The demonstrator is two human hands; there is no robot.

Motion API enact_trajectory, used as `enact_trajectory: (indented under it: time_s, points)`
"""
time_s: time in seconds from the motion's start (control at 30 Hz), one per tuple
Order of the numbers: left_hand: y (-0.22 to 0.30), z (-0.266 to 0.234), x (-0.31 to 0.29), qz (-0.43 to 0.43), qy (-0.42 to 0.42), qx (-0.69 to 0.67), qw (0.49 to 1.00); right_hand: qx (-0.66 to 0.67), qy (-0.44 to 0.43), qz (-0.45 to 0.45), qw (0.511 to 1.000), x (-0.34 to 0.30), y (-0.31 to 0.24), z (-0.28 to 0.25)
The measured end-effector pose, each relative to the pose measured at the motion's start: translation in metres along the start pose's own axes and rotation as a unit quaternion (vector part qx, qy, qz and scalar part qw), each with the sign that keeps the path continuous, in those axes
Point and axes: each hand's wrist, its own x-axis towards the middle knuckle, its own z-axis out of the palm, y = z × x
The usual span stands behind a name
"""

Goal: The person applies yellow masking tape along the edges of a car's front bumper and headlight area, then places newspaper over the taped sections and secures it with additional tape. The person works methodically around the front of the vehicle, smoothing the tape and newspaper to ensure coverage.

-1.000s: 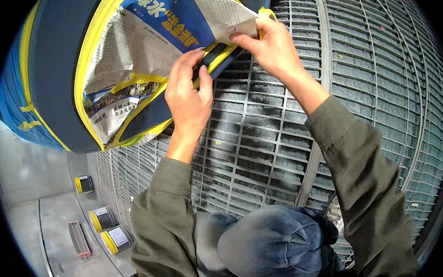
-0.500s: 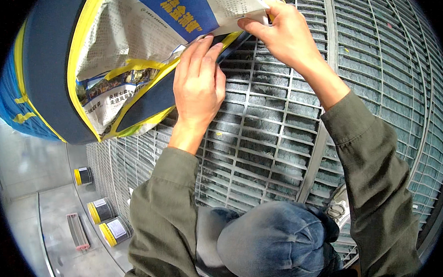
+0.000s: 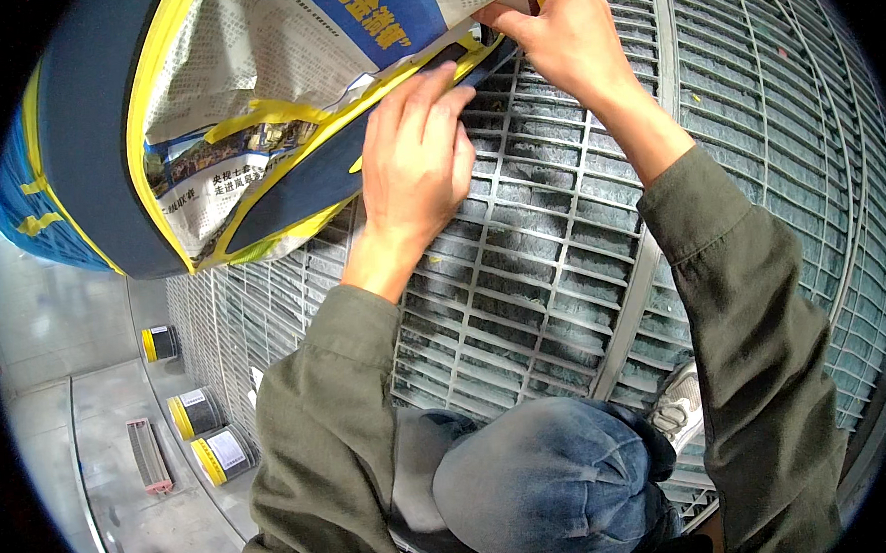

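A large curved dark blue body panel (image 3: 80,145) fills the upper left, its opening covered with printed newspaper (image 3: 241,62) and edged with yellow masking tape (image 3: 141,152). My right hand (image 3: 566,45) pinches the newspaper's corner at the top, thumb below the edge. On the lower dark strip of the panel, beside its taped edge, my left hand (image 3: 412,168) lies with fingers stretched out and a little blurred. Some of the panel behind my fingers is hidden.
Below lies a metal floor grating (image 3: 541,241) over grey fibrous matting. Several dark tins with yellow rims, one a tin (image 3: 222,453), stand at the lower left near a long reddish-grey tray (image 3: 149,455). My shoe (image 3: 678,409) shows on the grating.
My left hand has slid slightly right and down from the newspaper's edge. The newspaper's free edge is lifted higher, baring more taped strip. My right hand still grips its corner.
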Motion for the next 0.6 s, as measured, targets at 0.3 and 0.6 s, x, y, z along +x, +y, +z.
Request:
enact_trajectory:
  time_s: [0.3, 0.6]
  points:
    - [0.012, -0.002, 0.006, -0.444, -0.097, -0.488, 0.746, -0.056, 0.099, 0.064, 0.991, -0.060, 0.035, -0.014]
    - [0.006, -0.007, 0.015, -0.462, -0.175, -0.554, 0.670, -0.033, -0.195, -0.003, 0.980, -0.083, -0.004, -0.024]
